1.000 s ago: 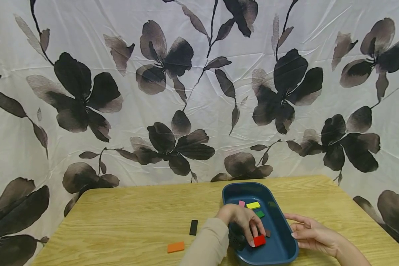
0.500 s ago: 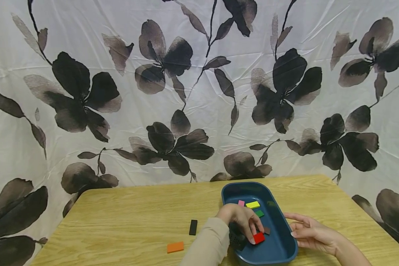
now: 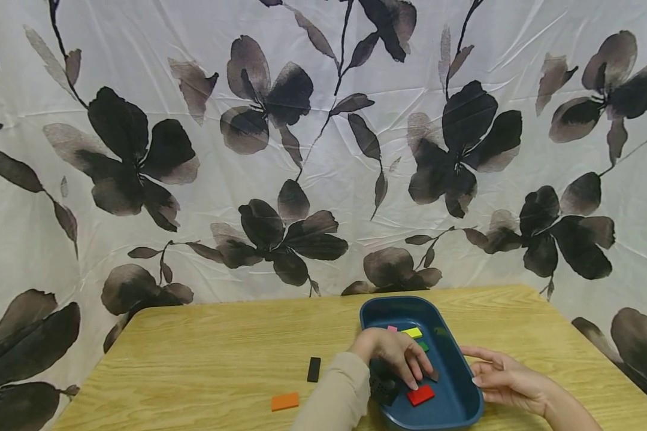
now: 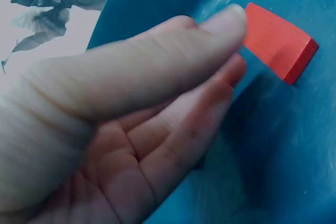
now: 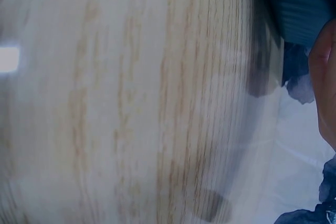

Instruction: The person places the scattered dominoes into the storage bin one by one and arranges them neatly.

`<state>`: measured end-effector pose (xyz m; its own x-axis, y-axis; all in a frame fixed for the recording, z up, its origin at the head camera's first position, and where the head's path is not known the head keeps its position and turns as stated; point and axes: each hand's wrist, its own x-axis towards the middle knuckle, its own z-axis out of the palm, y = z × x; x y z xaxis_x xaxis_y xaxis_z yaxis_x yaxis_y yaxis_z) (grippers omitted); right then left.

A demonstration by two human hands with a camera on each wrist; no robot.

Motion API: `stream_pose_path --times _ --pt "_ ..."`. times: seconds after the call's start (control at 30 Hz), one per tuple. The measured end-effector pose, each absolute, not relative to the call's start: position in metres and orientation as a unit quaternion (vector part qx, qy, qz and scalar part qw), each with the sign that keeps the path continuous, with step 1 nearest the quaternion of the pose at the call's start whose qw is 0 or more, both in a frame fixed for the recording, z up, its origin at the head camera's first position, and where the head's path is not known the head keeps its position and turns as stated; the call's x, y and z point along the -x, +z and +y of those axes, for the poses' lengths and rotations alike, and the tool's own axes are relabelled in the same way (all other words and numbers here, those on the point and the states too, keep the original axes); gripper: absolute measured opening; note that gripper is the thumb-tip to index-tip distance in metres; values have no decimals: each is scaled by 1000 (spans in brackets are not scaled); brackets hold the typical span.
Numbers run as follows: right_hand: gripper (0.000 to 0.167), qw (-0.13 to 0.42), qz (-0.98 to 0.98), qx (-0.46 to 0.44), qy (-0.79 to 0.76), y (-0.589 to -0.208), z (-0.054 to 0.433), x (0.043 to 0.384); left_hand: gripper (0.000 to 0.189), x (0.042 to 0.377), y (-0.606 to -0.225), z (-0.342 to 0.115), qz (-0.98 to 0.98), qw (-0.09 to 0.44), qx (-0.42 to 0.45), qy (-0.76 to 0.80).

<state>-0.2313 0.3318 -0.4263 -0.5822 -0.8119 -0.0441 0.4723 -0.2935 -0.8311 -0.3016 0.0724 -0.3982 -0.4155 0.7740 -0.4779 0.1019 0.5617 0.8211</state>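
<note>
In the head view a dark blue bin (image 3: pixel 453 383) stands on the table. My left hand (image 3: pixel 396 353) reaches down inside it, and a flat red rectangular block (image 3: pixel 421 395) lies on the bin floor just below the thumb. Seen from the left wrist, the thumb tip overlaps a corner of the red block (image 4: pixel 278 40), while the loosely bent fingers hold nothing. A brown block (image 3: pixel 434 375) lies partly hidden behind the left fingers. My right hand (image 3: pixel 512 377) rests its extended fingers against the outer right side of the bin.
Farther back in the bin are pink (image 3: pixel 392 328), yellow (image 3: pixel 413 332) and green blocks (image 3: pixel 423 346). On the wooden table (image 3: pixel 221 347), left of the bin, lie a black block (image 3: pixel 314 369) and an orange block (image 3: pixel 285 401). A floral cloth (image 3: pixel 329 149) hangs behind.
My left fingers have let go of the red block and drawn slightly up from it; the block now lies flat in the bin. My right hand stays at the bin's side.
</note>
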Motion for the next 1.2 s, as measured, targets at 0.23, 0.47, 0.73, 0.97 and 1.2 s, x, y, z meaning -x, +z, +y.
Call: stream_pose_path --times 0.23,0.47,0.73,0.97,1.2 --pt "47 413 432 197 -777 -426 331 231 39 305 -385 63 730 450 -315 407" --pt "46 417 427 191 -779 -425 331 230 42 306 -371 42 717 431 -342 428" --pt "46 421 426 189 -778 -424 331 230 44 302 -358 9 701 394 -378 458" --pt "46 424 423 195 -777 -423 329 230 45 297 -354 -24 700 377 -373 478" --pt "47 424 425 192 -777 -425 329 230 45 289 -363 -55 700 336 -367 512"
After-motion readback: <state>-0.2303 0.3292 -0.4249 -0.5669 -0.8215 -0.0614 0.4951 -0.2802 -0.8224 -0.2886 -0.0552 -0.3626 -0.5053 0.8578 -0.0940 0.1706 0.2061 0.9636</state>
